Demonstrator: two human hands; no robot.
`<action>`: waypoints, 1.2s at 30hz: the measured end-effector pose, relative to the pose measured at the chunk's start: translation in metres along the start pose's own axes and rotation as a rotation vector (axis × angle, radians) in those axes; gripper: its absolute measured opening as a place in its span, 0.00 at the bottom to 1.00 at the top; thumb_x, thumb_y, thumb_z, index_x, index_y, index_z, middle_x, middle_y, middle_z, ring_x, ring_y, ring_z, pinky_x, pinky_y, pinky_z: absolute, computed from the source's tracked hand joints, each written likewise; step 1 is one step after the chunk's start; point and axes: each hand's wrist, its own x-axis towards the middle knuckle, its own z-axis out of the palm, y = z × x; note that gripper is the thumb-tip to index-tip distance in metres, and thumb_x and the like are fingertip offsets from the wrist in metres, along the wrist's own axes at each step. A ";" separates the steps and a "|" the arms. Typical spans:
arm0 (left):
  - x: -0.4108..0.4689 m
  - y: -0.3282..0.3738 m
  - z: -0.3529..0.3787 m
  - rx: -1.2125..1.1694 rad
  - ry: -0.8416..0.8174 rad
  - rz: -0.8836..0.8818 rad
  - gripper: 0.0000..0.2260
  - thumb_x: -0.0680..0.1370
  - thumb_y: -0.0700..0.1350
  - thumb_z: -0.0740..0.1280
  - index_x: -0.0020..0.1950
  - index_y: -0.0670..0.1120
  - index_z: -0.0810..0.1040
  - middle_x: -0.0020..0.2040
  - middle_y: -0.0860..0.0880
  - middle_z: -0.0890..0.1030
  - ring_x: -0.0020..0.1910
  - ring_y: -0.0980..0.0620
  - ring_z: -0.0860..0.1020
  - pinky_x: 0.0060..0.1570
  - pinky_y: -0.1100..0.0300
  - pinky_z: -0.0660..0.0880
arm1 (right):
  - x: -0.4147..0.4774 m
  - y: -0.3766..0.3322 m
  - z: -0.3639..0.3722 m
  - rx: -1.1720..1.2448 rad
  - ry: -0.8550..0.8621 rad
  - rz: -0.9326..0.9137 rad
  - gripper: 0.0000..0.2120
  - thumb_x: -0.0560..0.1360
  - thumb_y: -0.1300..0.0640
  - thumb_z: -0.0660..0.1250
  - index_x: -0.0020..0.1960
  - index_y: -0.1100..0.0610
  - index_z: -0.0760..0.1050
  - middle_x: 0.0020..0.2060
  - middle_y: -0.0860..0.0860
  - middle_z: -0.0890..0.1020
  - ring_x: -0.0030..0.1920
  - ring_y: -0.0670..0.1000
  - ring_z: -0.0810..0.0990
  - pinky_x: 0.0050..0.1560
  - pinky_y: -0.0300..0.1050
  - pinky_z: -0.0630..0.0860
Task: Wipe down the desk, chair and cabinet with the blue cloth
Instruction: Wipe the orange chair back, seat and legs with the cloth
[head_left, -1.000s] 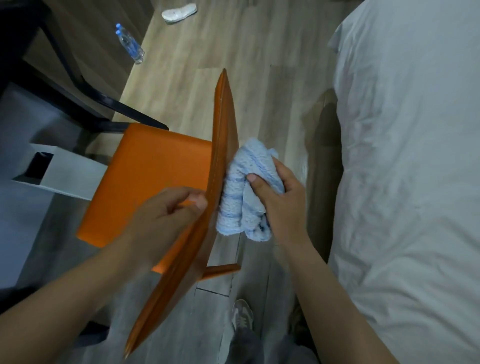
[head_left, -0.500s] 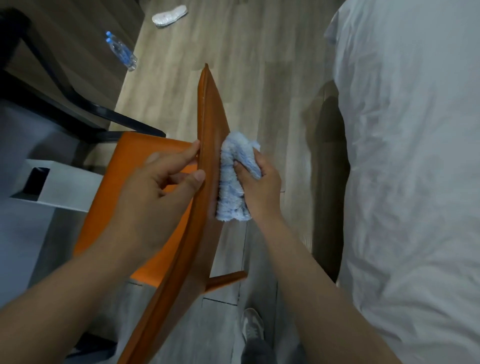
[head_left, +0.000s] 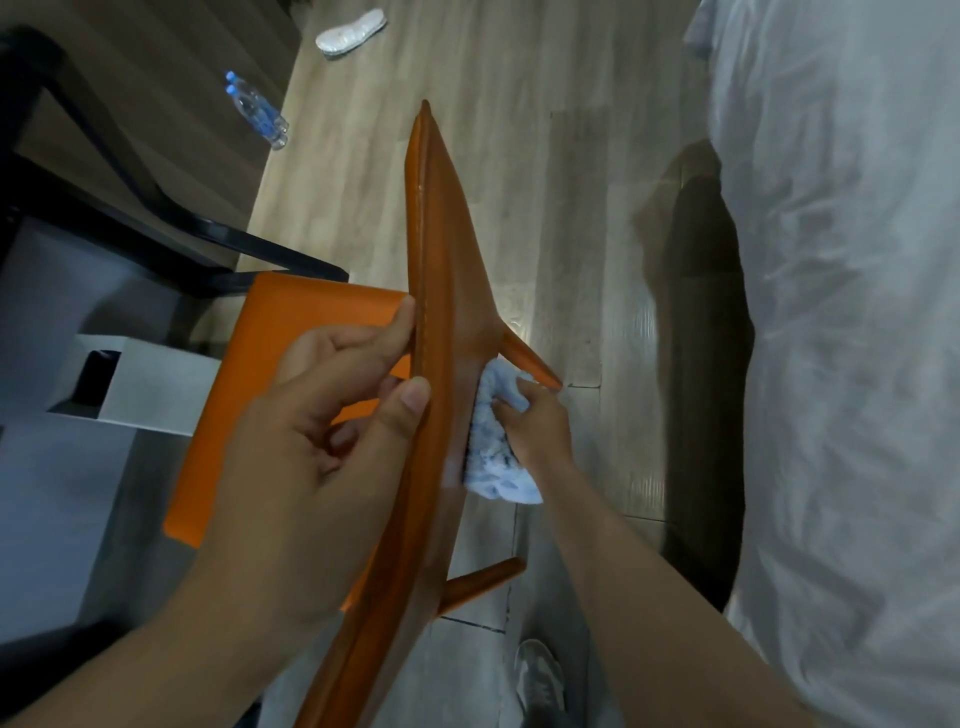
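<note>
An orange chair (head_left: 441, 249) stands below me, its backrest seen edge-on and its seat (head_left: 301, 322) to the left. My left hand (head_left: 332, 436) grips the top edge of the backrest, thumb and fingers curled over it. My right hand (head_left: 535, 421) holds the bunched blue cloth (head_left: 493, 457) and presses it against the rear face of the backrest, low down beside an orange chair leg (head_left: 530, 364). A dark desk frame (head_left: 156, 234) sits at the left.
A bed with white bedding (head_left: 841, 364) fills the right side. A white box (head_left: 145, 384) lies left of the seat. Two water bottles (head_left: 257, 111) and a white slipper (head_left: 353, 34) lie on the wood floor. My shoe (head_left: 540, 680) shows below.
My right hand has slid the cloth down the back of the backrest toward the legs. My left hand has shifted its grip along the backrest's top edge. The view has tilted closer.
</note>
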 end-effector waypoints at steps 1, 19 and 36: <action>0.000 0.000 0.001 -0.002 0.000 0.001 0.17 0.74 0.47 0.65 0.62 0.60 0.75 0.49 0.57 0.77 0.43 0.59 0.77 0.39 0.72 0.76 | -0.001 0.002 -0.001 -0.071 -0.014 0.013 0.11 0.79 0.55 0.60 0.52 0.58 0.79 0.44 0.50 0.83 0.46 0.50 0.82 0.51 0.45 0.78; 0.004 0.016 -0.004 0.051 -0.026 -0.131 0.17 0.77 0.42 0.68 0.63 0.58 0.75 0.52 0.58 0.76 0.49 0.60 0.76 0.47 0.60 0.79 | -0.070 -0.134 -0.105 0.328 -0.028 -0.276 0.19 0.76 0.49 0.63 0.66 0.51 0.71 0.57 0.49 0.80 0.57 0.48 0.81 0.58 0.52 0.79; 0.035 0.021 -0.011 -0.056 0.064 -0.163 0.10 0.71 0.46 0.73 0.51 0.55 0.82 0.50 0.58 0.81 0.51 0.63 0.79 0.43 0.70 0.77 | -0.071 -0.177 -0.090 0.416 0.027 -0.391 0.09 0.80 0.54 0.64 0.58 0.52 0.78 0.52 0.52 0.84 0.53 0.50 0.83 0.55 0.51 0.81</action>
